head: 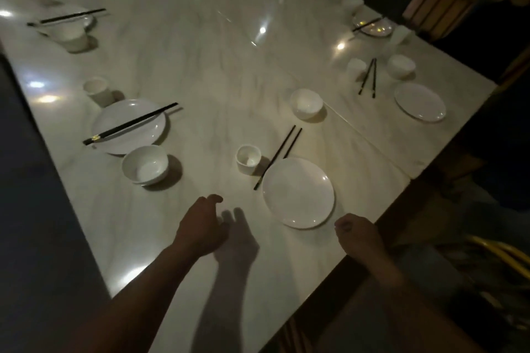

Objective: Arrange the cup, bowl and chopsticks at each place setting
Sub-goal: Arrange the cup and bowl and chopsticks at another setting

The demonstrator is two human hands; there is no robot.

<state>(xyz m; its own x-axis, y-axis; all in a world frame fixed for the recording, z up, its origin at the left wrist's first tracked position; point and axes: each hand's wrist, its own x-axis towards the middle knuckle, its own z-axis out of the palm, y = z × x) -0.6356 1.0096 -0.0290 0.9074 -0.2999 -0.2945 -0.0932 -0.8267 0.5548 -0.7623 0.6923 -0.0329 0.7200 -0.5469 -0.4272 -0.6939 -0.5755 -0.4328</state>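
Low over the near part of the pale surface (215, 66): left hand (200, 226), fingers loosely curled, holding nothing, shadow just beside it. At the near edge, right of that: right hand (355, 233), fingers loosely curled in, nothing seen in it.

Between the two hands and a little farther: near plate (298, 193), bare. Just left of its far rim: near cup (248, 159), upright. Between cup and plate: near chopsticks (275, 156), dark, slanting away, one tip tucked at the plate's rim. Farther on, apart: near bowl (306, 103), upright.

Left side: left plate (140, 137) with left chopsticks (130, 123) laid across it, left bowl (144, 165) just nearer, left cup (97, 92) just beyond.

Right side: right plate (420, 102), and farther off right chopsticks (367, 76) flat between right cup (356, 67) and right bowl (401, 66).

Far end: more settings, blurred.
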